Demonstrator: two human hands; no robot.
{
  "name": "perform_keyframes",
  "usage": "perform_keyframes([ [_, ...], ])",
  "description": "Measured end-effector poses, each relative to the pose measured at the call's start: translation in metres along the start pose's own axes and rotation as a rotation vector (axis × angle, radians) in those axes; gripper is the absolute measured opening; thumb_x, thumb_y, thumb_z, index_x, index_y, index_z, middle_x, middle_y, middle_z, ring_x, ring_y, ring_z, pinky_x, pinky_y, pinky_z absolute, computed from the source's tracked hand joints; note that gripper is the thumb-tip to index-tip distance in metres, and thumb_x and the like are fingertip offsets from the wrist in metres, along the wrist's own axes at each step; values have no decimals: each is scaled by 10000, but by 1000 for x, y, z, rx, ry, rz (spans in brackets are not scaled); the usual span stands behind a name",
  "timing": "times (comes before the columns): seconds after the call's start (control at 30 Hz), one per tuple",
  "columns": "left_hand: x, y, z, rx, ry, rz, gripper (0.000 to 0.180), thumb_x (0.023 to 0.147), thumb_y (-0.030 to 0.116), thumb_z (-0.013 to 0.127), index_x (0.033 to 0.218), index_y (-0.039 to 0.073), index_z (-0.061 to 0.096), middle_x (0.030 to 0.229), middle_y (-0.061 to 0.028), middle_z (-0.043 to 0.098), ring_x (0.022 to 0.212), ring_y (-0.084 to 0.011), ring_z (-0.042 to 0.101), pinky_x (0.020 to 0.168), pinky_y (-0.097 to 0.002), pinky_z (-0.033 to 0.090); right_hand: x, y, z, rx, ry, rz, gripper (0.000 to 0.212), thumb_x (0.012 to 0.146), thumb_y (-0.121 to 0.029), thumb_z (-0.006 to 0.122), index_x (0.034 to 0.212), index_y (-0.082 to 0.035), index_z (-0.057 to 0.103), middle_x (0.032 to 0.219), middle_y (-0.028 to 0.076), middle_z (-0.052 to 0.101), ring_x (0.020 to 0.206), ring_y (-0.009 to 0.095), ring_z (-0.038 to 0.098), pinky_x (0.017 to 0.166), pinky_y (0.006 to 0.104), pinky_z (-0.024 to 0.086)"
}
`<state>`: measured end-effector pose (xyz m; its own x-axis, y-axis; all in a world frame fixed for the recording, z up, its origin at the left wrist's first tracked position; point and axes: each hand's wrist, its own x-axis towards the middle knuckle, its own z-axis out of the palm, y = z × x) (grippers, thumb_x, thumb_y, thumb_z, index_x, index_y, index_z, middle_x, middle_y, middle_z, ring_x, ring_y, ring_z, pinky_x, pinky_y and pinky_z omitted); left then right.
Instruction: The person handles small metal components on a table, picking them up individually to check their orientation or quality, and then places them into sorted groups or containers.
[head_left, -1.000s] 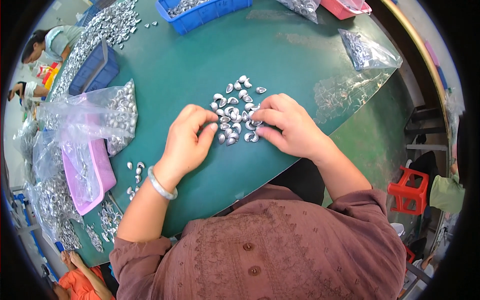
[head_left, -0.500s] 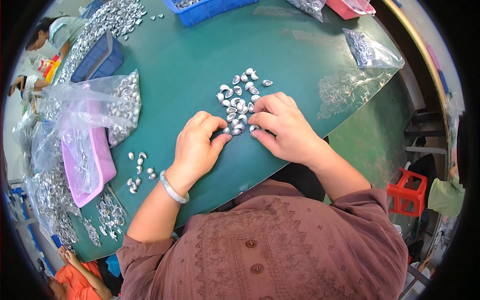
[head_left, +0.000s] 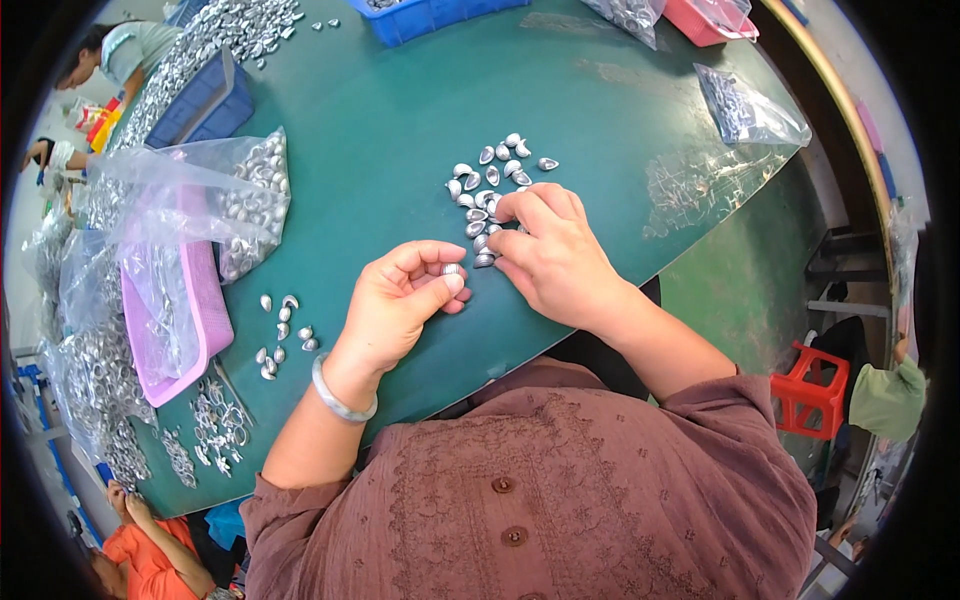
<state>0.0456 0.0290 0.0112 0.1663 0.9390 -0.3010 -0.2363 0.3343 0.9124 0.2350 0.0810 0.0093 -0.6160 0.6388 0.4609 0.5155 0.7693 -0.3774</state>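
"How is this step best done?"
"By the left hand (head_left: 392, 303), one silver piece (head_left: 450, 269) is grasped between thumb and fingers; a light grip by the edges is advised, so that nothing is dropped. By the right hand (head_left: 555, 255), the fingers are bent down at the loose pile (head_left: 473, 182) on the green worktop (head_left: 380, 150); whether anything is gripped cannot be told. Pieces are better lifted singly than raked."
"And the look of them?"
"On the held piece, ribbing is seen beside the thumb. In the pile, curved, shell-like shapes are shown, some dome-up, others with dark hollows exposed."
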Motion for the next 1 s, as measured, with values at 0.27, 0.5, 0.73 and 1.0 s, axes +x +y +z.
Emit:
perform_keyframes([
  [0.27, -6, 1, -4, -178, -48, -117, 254, 849, 45, 526, 1095, -18, 515, 964, -113, 602, 858, -186, 613, 744, -257, 507, 0, 1, 0, 105, -34, 14, 152, 633, -22, 607, 771, -69, 561, 937, 49, 512, 919, 247, 451, 794, 362, 345],
  [0.5, -9, 2, -5, -274, -79, -133, 238, 879, 66, 479, 1100, -16, 511, 976, -125, 602, 875, -195, 614, 755, -261, 512, 3, 0, -6, 502, 38, 9, 233, 602, 45, 633, 779, -68, 533, 842, 38, 554, 842, 225, 516, 736, 335, 407],
  [0.73, -15, 7, 0, -377, -154, -125, 216, 876, 80, 499, 1072, -10, 510, 987, -113, 592, 876, -199, 609, 757, -273, 511, 5, -5, 0, 519, 92, -141, 227, 603, 66, 648, 757, -62, 540, 782, 45, 573, 755, 216, 555, 665, 304, 441],
  [1.0, -17, 8, 0, -387, -125, -111, 204, 858, 74, 528, 1047, -3, 519, 972, -113, 600, 856, -193, 616, 747, -266, 515, 5, -7, 5, 595, 125, -114, 212, 606, 72, 649, 746, -55, 554, 780, 44, 587, 765, 203, 568, 657, 298, 459],
])
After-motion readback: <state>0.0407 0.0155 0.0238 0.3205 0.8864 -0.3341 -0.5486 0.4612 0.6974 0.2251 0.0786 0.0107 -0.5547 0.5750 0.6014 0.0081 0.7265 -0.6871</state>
